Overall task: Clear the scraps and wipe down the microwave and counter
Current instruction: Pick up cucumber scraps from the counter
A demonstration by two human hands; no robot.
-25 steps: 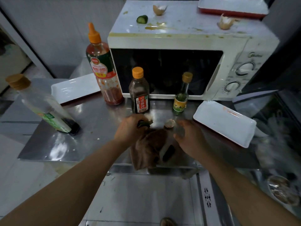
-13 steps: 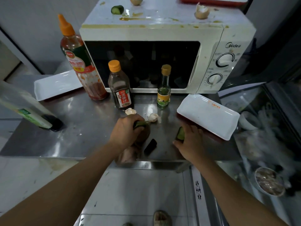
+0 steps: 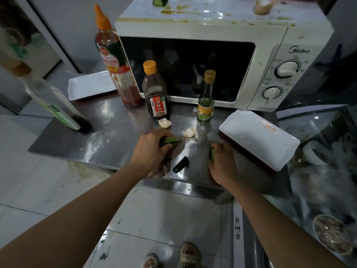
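My left hand (image 3: pixel 151 151) grips a green cucumber scrap (image 3: pixel 171 140) together with a brown cloth (image 3: pixel 164 167) at the front of the steel counter (image 3: pixel 108 140). My right hand (image 3: pixel 222 165) holds another green cucumber piece (image 3: pixel 212 154) beside the white tray. A dark cucumber end (image 3: pixel 181 164) lies between my hands. Two eggshell halves (image 3: pixel 165 123) (image 3: pixel 189 132) lie just beyond. The white microwave (image 3: pixel 289 60) has yellow smears on top, a cucumber slice (image 3: pixel 160 0) and an eggshell (image 3: pixel 262 5).
Three sauce bottles stand in front of the microwave: a tall red one (image 3: pixel 116 60), a dark one (image 3: pixel 155 91), a small green one (image 3: pixel 205 99). A clear bottle (image 3: pixel 50 99) leans at left. White trays sit at back left (image 3: pixel 88 86) and at right (image 3: pixel 258 138).
The view has moved closer and lower. My right hand picked up a cucumber piece from the counter near the tray. My left hand keeps hold of the cloth and scrap.
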